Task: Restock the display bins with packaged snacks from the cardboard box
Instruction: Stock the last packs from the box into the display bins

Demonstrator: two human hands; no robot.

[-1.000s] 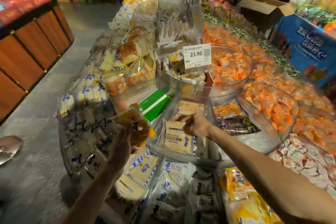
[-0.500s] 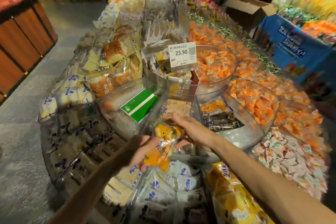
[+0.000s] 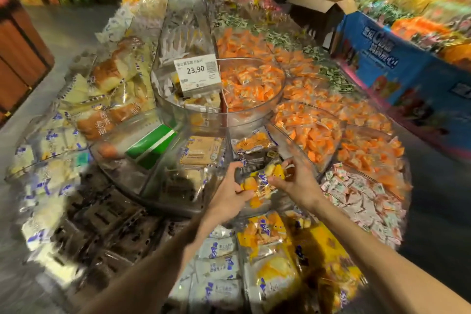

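Front edge of the display stand (image 3: 84, 186), lowest tier: yellow packs (image 3: 275, 270) right of centre, white-and-blue packs (image 3: 219, 262) just left of them, dark packs (image 3: 107, 219) further left. Small pink-and-white sachets (image 3: 364, 201) fill the bin at the front right edge.

Above that tier both hands are on one snack pack (image 3: 260, 182), clear wrap with yellow-orange pieces and a blue label. Left hand (image 3: 226, 191): grip closed round the pack's left end, thumb on top. Right hand (image 3: 298, 181): motion-blurred, but the grip looks like a pinch on the right end. The pack is held in the air over the front wall of the middle-tier bin (image 3: 122, 176), at its right compartment, not resting in it.

Middle tier, past the hands: a dark pack (image 3: 257, 158) and an orange pack (image 3: 254, 141) in that right compartment. One compartment left is a beige pack (image 3: 201, 150); a green card (image 3: 153, 145) with a white stripe leans in the leftmost one.

Next tier up: round clear bin (image 3: 242, 120), price tag (image 3: 197, 71) reading 23.90 on its rim, orange sachets (image 3: 252, 84) in its right half. Bread packs (image 3: 112, 74) are piled along the stand's left edge, more orange sachets along the right edge.

Far right, off the stand — cardboard box (image 3: 321, 7), flaps open, contents hidden, just beside a blue printed carton (image 3: 397, 66).
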